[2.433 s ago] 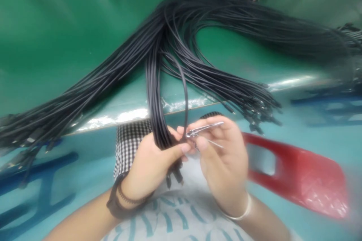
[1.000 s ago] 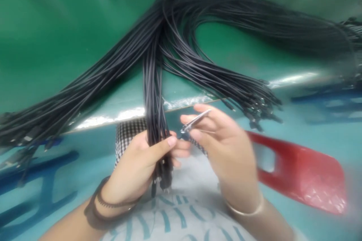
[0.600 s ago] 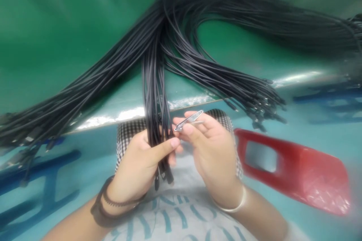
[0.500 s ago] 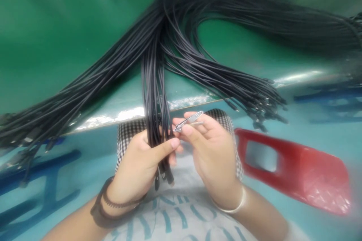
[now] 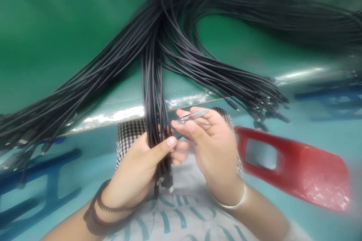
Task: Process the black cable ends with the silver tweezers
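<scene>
My left hand point(image 5: 141, 169) is closed around a bunch of thin black cables point(image 5: 152, 94) that hang down from the green table point(image 5: 56, 37); their plug ends point(image 5: 166, 184) stick out below my fist. My right hand point(image 5: 212, 147) pinches a small silver metal clip-like tool point(image 5: 192, 116) between thumb and fingers, its tip right beside the held bunch. More black cables point(image 5: 234, 83) fan out over the table edge to the left and right.
A red plastic stool seat point(image 5: 296, 165) with a slot handle stands at my right. Blue stool frames point(image 5: 42, 180) sit on the teal floor at the left and far right. My lap with a checked cloth point(image 5: 127, 135) is below the hands.
My right hand moved away from the bunch, then came back close to it with the metal tool. My left hand kept its grip and the plug ends now hang slightly lower.
</scene>
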Demonstrator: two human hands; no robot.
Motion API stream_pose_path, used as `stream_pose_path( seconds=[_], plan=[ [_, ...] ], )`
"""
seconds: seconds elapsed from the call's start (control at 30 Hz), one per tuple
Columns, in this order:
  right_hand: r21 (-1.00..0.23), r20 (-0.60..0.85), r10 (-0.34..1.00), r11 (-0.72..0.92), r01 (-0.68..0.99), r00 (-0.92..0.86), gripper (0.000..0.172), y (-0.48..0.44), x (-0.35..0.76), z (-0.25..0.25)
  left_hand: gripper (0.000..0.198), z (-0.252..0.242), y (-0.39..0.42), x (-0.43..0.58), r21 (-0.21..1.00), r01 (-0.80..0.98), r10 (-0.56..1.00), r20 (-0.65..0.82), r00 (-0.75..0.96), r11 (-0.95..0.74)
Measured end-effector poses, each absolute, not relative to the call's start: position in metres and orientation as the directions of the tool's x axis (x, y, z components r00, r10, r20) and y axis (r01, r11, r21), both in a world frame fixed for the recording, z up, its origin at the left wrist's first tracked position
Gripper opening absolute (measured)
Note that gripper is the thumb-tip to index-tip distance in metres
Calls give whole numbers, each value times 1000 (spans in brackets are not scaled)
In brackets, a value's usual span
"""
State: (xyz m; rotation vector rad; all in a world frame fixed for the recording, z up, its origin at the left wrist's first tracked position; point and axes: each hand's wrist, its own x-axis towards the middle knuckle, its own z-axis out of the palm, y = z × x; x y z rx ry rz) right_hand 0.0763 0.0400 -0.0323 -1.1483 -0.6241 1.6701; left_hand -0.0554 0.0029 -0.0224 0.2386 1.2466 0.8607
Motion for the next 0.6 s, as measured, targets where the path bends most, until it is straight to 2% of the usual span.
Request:
stream_pose_path(
  seconds=[0.17, 0.37, 0.5, 0.6],
  plan=[
    [-918, -151, 979, -192, -347, -140, 29, 44, 88, -44, 19, -19, 2, -66, 480, -501, 628, -759, 175, 720],
    [-981, -33, 988, -60, -184, -148, 40, 37, 88, -37, 20, -29, 1, -73, 410, -575, 658, -678, 328, 708],
    [-989, 103, 984, 85, -122, -148, 39, 35, 87, -38, 26, -32, 0, -72, 398, -581, 666, -647, 371, 710],
    [-987, 136, 976, 120, -103, -168, 35, 35, 87, -40, 32, -31, 0, -72, 388, -581, 663, -640, 389, 716]
  ],
)
